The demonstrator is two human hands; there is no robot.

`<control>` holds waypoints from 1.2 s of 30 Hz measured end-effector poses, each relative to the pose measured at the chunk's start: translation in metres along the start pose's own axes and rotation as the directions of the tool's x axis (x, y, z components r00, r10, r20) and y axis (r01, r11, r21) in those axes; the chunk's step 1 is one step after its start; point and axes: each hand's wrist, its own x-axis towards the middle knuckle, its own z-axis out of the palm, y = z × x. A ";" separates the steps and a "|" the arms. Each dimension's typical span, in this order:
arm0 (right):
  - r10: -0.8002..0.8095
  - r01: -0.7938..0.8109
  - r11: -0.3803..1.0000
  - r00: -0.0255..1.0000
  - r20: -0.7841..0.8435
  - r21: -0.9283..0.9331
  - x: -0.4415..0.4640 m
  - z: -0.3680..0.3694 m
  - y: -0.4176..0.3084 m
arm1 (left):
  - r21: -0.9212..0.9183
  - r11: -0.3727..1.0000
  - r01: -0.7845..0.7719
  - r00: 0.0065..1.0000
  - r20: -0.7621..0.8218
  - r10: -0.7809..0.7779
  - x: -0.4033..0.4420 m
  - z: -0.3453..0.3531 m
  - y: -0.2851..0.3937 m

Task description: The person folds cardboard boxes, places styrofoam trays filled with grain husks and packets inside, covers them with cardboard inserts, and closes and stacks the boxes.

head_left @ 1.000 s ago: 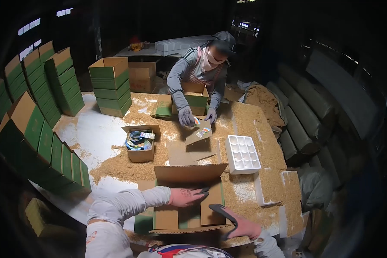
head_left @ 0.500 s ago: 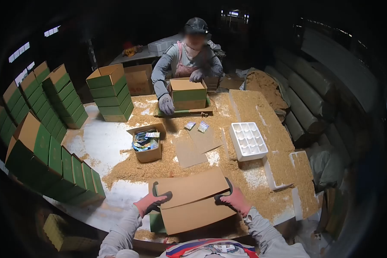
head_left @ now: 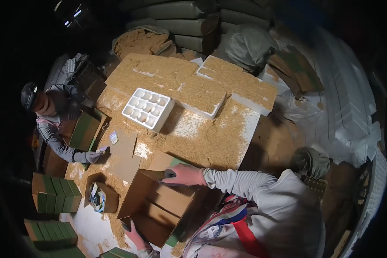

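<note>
An open cardboard box with brown inside walls and some green outside is tilted at the table's near side, its bottom flaps visible within. My right hand, in a pink glove with dark fingertips, grips its upper right wall. Down at the lower left, my left hand holds the outer side, its fingers partly hidden by the box. A flat cardboard piece with green lies just beyond my right hand. To the left stands a small carton with shiny packets.
A white tray with round hollows stands on the sawdust-covered table. Across it, a co-worker's gloved hand is near a small packet, beside a green box. Stacked green boxes line the left side. Sacks are piled behind.
The view has swung round, so the table appears rotated. The box showed two flat flaps between my hands before; now its open inside faces me, with both hands at its sides.
</note>
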 end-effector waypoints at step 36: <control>-0.109 0.043 0.497 0.994 0.013 0.867 -0.001 0.013 -0.071 | 0.163 0.964 -0.208 0.978 0.014 0.209 0.086 0.065 -0.032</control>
